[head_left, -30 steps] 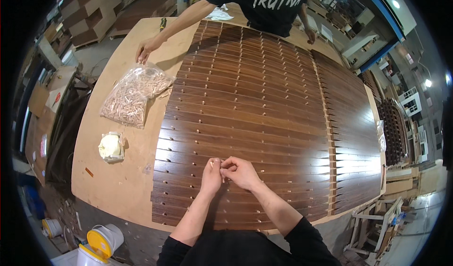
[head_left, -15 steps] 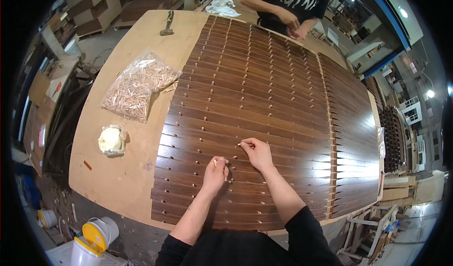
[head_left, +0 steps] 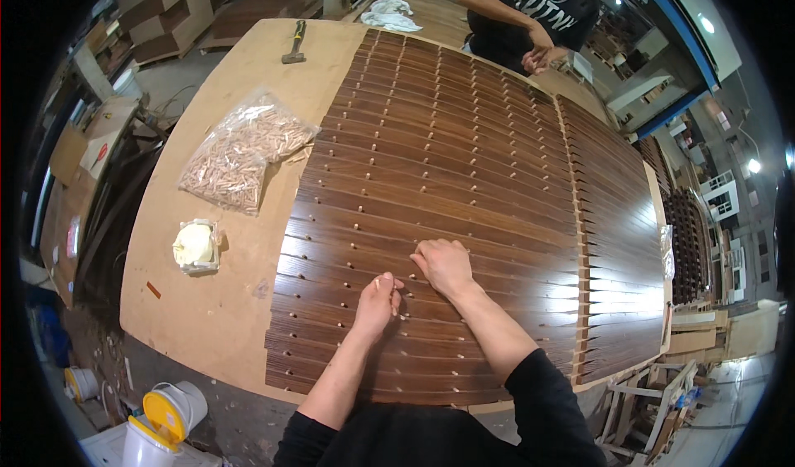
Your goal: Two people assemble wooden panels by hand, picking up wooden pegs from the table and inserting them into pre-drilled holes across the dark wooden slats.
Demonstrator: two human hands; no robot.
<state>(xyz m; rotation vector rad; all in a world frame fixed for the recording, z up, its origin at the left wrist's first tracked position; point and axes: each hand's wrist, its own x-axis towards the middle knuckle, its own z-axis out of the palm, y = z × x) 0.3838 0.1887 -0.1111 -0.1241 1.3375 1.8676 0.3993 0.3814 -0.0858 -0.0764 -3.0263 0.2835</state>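
Observation:
Dark brown wood-grain strips lie side by side, with rows of short wooden dowels standing out of them. My left hand is closed just above the strips, and a pale wooden dowel shows between thumb and fingers. To its right and slightly farther off, my right hand rests low over a strip, palm down with fingers curled. Its thumb is bent toward the surface, and whatever lies under the fingertips is hidden. Another dowel stands close to the right thumb.
On the tan board at left lie a clear bag of dowels, a small tub of pale paste and a hammer. A co-worker stands at the far edge. Yellow-lidded buckets stand lower left.
My right hand has rolled from a fingertip pinch on a dowel to palm down over that spot. My left hand stays nearly still. The co-worker has shifted right.

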